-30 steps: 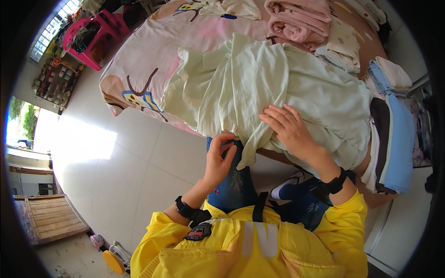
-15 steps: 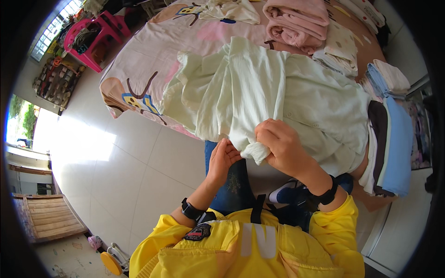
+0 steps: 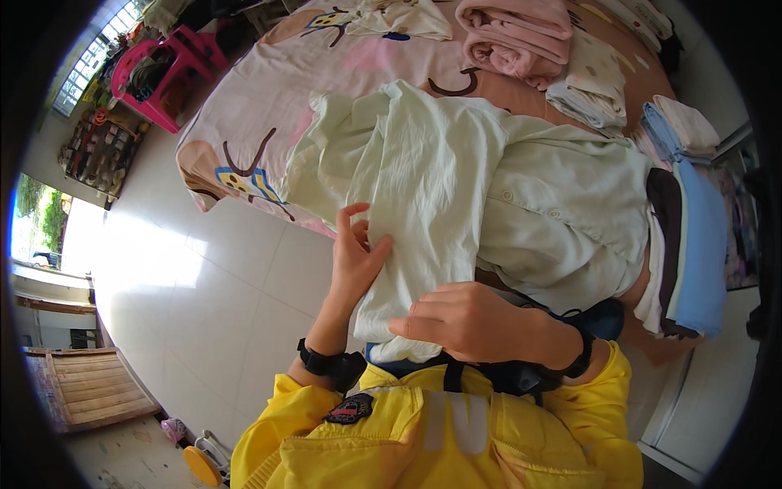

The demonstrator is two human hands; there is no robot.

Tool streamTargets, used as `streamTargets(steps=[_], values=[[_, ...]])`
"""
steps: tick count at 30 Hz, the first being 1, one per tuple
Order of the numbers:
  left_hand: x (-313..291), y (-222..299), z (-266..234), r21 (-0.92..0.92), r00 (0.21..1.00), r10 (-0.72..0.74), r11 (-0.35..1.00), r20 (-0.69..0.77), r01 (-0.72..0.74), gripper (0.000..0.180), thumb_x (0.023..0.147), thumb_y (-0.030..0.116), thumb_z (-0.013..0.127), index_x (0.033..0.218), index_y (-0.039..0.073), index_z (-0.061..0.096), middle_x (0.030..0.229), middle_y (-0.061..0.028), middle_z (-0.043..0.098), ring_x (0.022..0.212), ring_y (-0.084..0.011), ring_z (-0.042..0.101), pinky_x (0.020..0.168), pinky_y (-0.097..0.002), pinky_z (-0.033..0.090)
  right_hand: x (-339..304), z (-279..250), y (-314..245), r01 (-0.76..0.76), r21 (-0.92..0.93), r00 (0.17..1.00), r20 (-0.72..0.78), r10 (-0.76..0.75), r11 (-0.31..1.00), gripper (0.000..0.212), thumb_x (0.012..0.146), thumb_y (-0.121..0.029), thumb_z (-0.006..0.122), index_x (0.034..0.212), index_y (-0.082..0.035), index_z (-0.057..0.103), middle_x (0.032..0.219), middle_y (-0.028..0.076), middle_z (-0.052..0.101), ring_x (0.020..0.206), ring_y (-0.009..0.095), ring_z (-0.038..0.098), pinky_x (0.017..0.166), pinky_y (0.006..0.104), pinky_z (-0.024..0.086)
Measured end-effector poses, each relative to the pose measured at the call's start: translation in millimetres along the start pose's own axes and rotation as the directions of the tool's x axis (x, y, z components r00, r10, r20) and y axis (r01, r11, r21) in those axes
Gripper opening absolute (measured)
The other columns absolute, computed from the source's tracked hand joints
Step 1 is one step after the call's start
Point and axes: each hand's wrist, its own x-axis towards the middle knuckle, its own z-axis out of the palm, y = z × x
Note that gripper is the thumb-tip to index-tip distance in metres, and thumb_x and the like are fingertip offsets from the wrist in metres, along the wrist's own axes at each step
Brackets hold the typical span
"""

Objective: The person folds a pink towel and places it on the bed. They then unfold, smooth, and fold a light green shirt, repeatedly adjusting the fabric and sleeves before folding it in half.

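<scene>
A pale green button-up shirt [image 3: 562, 204] lies spread over the near edge of the bed, with its sleeve [image 3: 423, 220] stretched toward my body. My right hand [image 3: 481, 322] is closed on the sleeve's near end, just above my lap. At the sleeve's left edge is my left hand [image 3: 357, 253], its fingers curved and apart, the thumb resting against the cloth. Two buttons show on the shirt's right part. The cuff is partly hidden beneath my right hand.
Folded pink fabric [image 3: 521, 41] and pale folded clothes [image 3: 590, 90] lie farther back on the patterned bedsheet [image 3: 244, 106]. To the right hang blue trousers [image 3: 700, 253] and a dark garment [image 3: 668, 220]. A pink chair [image 3: 159, 81] stands at the far left on the tiled floor [image 3: 220, 326].
My right hand has drawn the sleeve toward my body, so it lies longer and flatter. My left hand has moved up and left along its edge, fingers spreading.
</scene>
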Motion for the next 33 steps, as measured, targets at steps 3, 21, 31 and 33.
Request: streamTargets(steps=[3,21,31,33], values=[[12.6,2.1,4.6,0.452,0.704,0.707,0.651,-0.068,-0.610,0.038,0.082,0.000,0.067,0.119,0.003,0.056,0.112,-0.0089,0.063,0.104,-0.0190,0.060,0.094,-0.0325,0.047,1.0,0.3,0.2,-0.058,0.060,0.961,0.274,0.039,0.997,0.019,0.078,-0.002,0.058,0.096,-0.004,0.059,0.082,0.006,0.059,0.075,0.026,0.061,0.065,0.0372,0.049],[66.5,-60.7,23.1,-0.137,0.983,0.171,0.978,0.068,-0.161,0.027,0.094,0.024,0.067,0.090,-0.002,0.068,0.071,0.0052,0.058,0.063,-0.0029,0.049,0.056,-0.0200,0.038,-8.9,-5.8,189.2,-0.381,0.777,0.400,-0.350,0.847,0.500,0.040,0.085,-0.010,0.070,0.118,0.000,0.050,0.100,0.009,0.066,0.080,0.013,0.062,0.063,0.0284,0.050],[39.9,-58.2,43.9,0.128,0.864,0.378,0.926,-0.333,-0.356,0.049,0.081,0.006,0.077,0.121,0.001,0.049,0.095,-0.0040,0.054,0.075,-0.0096,0.053,0.067,-0.0230,0.048,-48.8,13.3,122.6,-0.554,0.053,0.687,-0.534,0.492,0.831,0.077,0.071,-0.022,0.086,0.134,-0.009,0.044,0.131,0.014,0.040,0.112,0.027,0.047,0.092,0.0379,0.045],[38.1,-49.6,40.9,-0.027,0.936,0.232,0.968,-0.264,-0.248,0.049,0.082,0.006,0.076,0.122,0.001,0.048,0.093,-0.0035,0.055,0.072,-0.0096,0.053,0.066,-0.0236,0.048,-45.8,15.6,111.8,-0.560,-0.145,0.775,-0.439,0.454,0.816,0.082,0.066,-0.024,0.088,0.134,-0.011,0.046,0.136,0.016,0.037,0.119,0.033,0.043,0.097,0.0428,0.041]])
